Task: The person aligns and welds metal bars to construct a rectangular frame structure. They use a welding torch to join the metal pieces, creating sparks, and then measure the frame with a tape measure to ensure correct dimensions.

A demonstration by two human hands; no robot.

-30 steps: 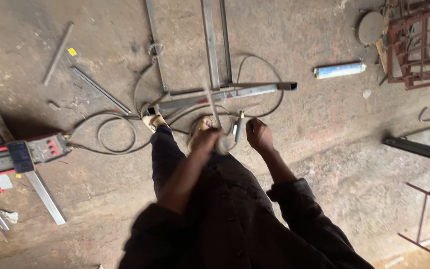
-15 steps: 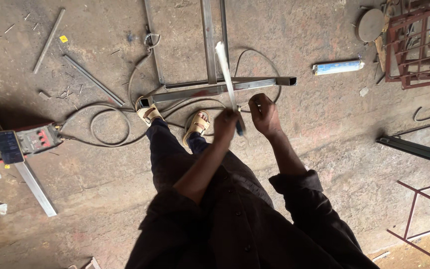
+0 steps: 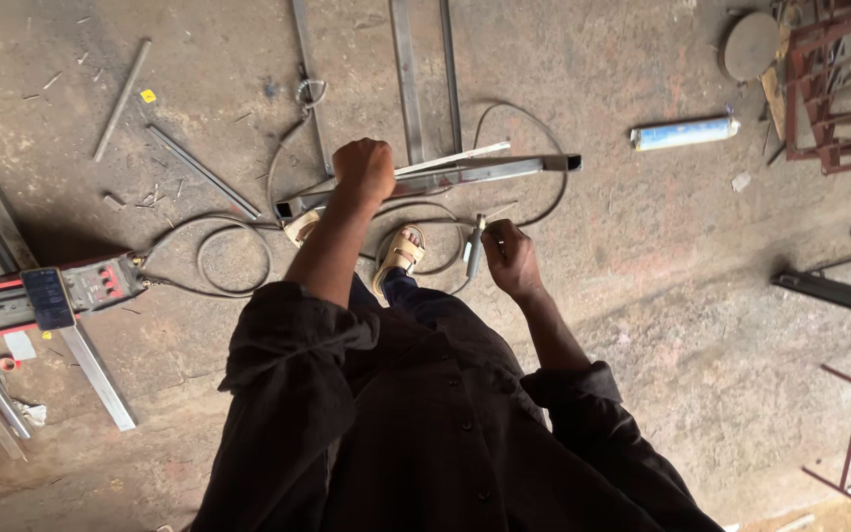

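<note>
1. Closest to the camera, the person's dark long-sleeved button shirt [image 3: 425,424] is filling the lower middle of the view, both sleeves pushed up the forearms.
2. Just beyond it, the right hand [image 3: 509,258] is curling its fingers around the grey handle of a welding electrode holder [image 3: 474,247], which is pointing up and away from the body, with a black cable [image 3: 519,128] looping off behind it.
3. Beside that, a foot in a tan strapped sandal [image 3: 398,256] is standing on the stained concrete floor [image 3: 642,296], and a second sandal is showing partly behind the left forearm.
4. Further out, the left hand [image 3: 363,169] is closing into a tight fist around one end of a thin flat pale metal strip [image 3: 450,160], which is running rightward from the fist, just above the tube below it.
5. Under the strip, a long grey rectangular steel tube [image 3: 504,171] is lying across the floor, its open ends facing left and right, with more cable coiling around it.
6. Off to the left, a red and grey welding machine [image 3: 46,294] is sitting among long steel lengths, its leads trailing toward the feet.
7. Farther away, loose grey steel bars [image 3: 199,169] are lying scattered, and two long flat bars are running toward the top edge.
8. At the far right, a white cylindrical cartridge [image 3: 682,132] is lying on its side near a rust-red metal frame [image 3: 839,94].
</note>
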